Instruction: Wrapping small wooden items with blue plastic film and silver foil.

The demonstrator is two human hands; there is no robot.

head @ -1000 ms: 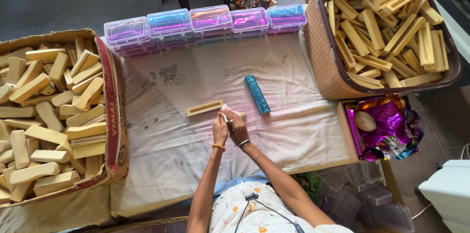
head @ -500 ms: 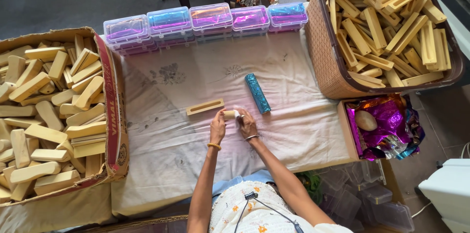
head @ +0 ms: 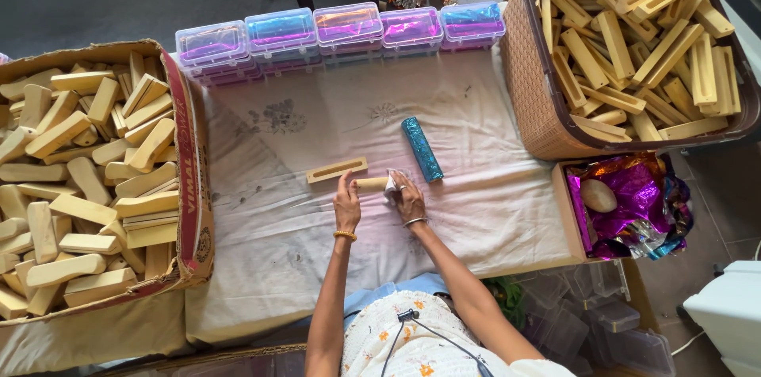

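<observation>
- Left hand [head: 346, 201] and right hand [head: 408, 199] both grip a small wooden block [head: 371, 183], fingers curled closed around its ends.
- The block sits mid-desk, toward the near edge.
- A slotted wooden piece [head: 336, 170] lies just beyond; a blue foil-wrapped bar [head: 422, 149] lies nearby.

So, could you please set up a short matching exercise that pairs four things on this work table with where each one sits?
Things:
1. cardboard box of wooden blocks
2. woven basket of slotted wooden pieces
3. row of clear plastic cases
4. blue foil-wrapped piece

Places:
A. along the far edge of the cloth
B. at the left end of the table
C. on the cloth, just beyond the right hand
D. at the far right corner

Pairs: 1-B, 2-D, 3-A, 4-C
</observation>
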